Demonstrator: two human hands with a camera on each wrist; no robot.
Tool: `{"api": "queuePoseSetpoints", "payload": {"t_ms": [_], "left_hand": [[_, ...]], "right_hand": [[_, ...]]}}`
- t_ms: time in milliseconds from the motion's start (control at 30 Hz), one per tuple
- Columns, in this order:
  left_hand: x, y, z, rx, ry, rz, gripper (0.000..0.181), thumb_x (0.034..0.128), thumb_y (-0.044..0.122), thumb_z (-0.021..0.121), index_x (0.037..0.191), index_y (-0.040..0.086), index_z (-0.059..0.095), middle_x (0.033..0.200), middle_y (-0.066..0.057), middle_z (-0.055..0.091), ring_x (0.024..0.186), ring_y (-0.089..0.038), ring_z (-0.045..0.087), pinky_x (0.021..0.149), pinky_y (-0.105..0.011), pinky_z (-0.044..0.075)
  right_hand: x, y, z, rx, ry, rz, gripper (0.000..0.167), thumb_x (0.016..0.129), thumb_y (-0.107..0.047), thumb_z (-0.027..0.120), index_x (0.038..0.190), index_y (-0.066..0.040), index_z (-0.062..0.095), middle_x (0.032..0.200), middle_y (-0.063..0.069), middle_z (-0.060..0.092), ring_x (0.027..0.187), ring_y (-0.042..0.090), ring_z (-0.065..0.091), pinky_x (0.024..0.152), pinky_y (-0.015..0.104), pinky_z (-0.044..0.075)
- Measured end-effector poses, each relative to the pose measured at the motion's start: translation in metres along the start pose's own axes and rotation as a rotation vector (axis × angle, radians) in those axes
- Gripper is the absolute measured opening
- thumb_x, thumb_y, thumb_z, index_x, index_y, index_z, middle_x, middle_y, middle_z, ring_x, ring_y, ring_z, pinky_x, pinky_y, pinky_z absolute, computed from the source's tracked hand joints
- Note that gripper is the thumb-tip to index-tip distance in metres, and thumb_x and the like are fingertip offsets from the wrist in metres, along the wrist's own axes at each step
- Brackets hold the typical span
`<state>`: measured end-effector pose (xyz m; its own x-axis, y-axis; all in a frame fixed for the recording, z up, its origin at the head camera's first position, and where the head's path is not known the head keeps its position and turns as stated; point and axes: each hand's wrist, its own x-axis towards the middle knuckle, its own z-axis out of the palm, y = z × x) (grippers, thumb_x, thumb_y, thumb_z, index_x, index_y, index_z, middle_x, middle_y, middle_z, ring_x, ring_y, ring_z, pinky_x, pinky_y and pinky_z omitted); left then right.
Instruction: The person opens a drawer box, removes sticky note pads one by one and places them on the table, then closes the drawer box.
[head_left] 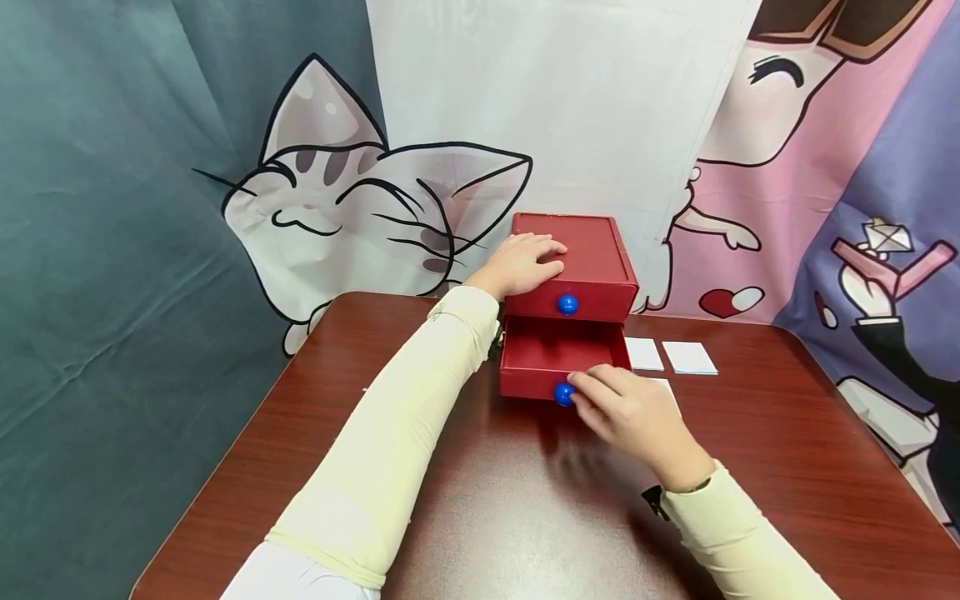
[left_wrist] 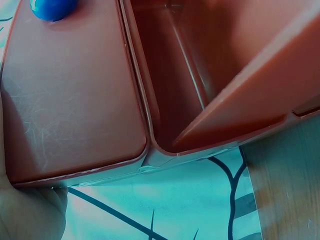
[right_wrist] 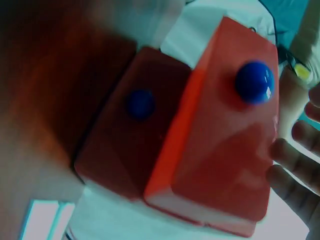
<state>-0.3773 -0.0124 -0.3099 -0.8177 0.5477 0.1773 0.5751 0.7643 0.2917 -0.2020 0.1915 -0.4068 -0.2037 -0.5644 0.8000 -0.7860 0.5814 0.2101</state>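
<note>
While your left hand (head_left: 519, 262) rests, fingers loose, on top of the red cabinet (head_left: 588, 242) near the middle of the tabletop's (head_left: 487, 533) far edge, the lower drawer (head_left: 525, 382) juts out partway. Your right hand (head_left: 639, 417), grasping nothing, has its relaxed fingers just beside that drawer's blue knob (head_left: 563, 395). Opening this drawer looks largely done; pushing it back in, if wanted, is left. The upper drawer (head_left: 606, 303) sits closed.

Pale glare on the glossy table (head_left: 487, 525)
</note>
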Motion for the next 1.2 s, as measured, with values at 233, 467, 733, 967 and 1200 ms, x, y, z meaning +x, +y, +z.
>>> {"api": "queuePoseSetpoints", "payload": {"t_ms": [233, 467, 733, 967, 1200], "left_hand": [[-0.002, 0.001, 0.0, -0.01, 0.001, -0.002, 0.045, 0.104, 0.041, 0.045, 0.145, 0.026, 0.056, 0.16, -0.001, 0.04, 0.151, -0.023, 0.027, 0.125, -0.036, 0.011], [0.0, 0.002, 0.001, -0.01, 0.001, 0.011, 0.045, 0.104, 0.041, 0.045, 0.145, 0.025, 0.056, 0.16, -0.002, 0.04, 0.151, -0.024, 0.027, 0.125, -0.037, 0.011], [-0.001, 0.002, -0.001, -0.012, 0.004, 0.005, 0.045, 0.1039, 0.04, 0.046, 0.145, 0.025, 0.057, 0.16, -0.003, 0.041, 0.151, -0.025, 0.028, 0.125, -0.04, 0.012], [-0.001, 0.001, 0.0, -0.012, -0.002, 0.008, 0.046, 0.1044, 0.041, 0.045, 0.146, 0.025, 0.056, 0.16, -0.003, 0.04, 0.151, -0.026, 0.027, 0.125, -0.04, 0.011], [-0.001, 0.001, 0.001, -0.028, 0.004, 0.008, 0.045, 0.1049, 0.04, 0.045, 0.145, 0.024, 0.056, 0.16, -0.004, 0.04, 0.151, -0.027, 0.027, 0.125, -0.042, 0.011]], "right_hand": [[-0.008, -0.013, 0.018, 0.004, -0.125, 0.052, 0.018, 0.089, -0.019, 0.069, 0.102, -0.008, 0.075, 0.097, 0.004, 0.066, 0.074, 0.019, 0.067, 0.059, 0.038, 0.059], [-0.012, -0.016, 0.023, 0.028, -0.137, 0.138, 0.016, 0.084, -0.015, 0.075, 0.099, -0.008, 0.073, 0.098, 0.003, 0.064, 0.078, 0.016, 0.067, 0.061, 0.036, 0.059], [-0.008, -0.013, 0.029, 0.038, -0.141, 0.162, 0.013, 0.085, -0.015, 0.074, 0.096, -0.009, 0.073, 0.097, 0.002, 0.063, 0.075, 0.014, 0.065, 0.059, 0.033, 0.057], [-0.007, -0.007, 0.028, 0.035, -0.147, 0.2, 0.012, 0.085, -0.013, 0.073, 0.096, -0.008, 0.073, 0.098, 0.004, 0.063, 0.077, 0.016, 0.066, 0.061, 0.034, 0.058], [-0.008, -0.001, 0.037, 0.063, -0.142, 0.282, 0.016, 0.084, -0.011, 0.079, 0.098, -0.007, 0.072, 0.1, 0.006, 0.064, 0.085, 0.019, 0.067, 0.07, 0.036, 0.06]]}}
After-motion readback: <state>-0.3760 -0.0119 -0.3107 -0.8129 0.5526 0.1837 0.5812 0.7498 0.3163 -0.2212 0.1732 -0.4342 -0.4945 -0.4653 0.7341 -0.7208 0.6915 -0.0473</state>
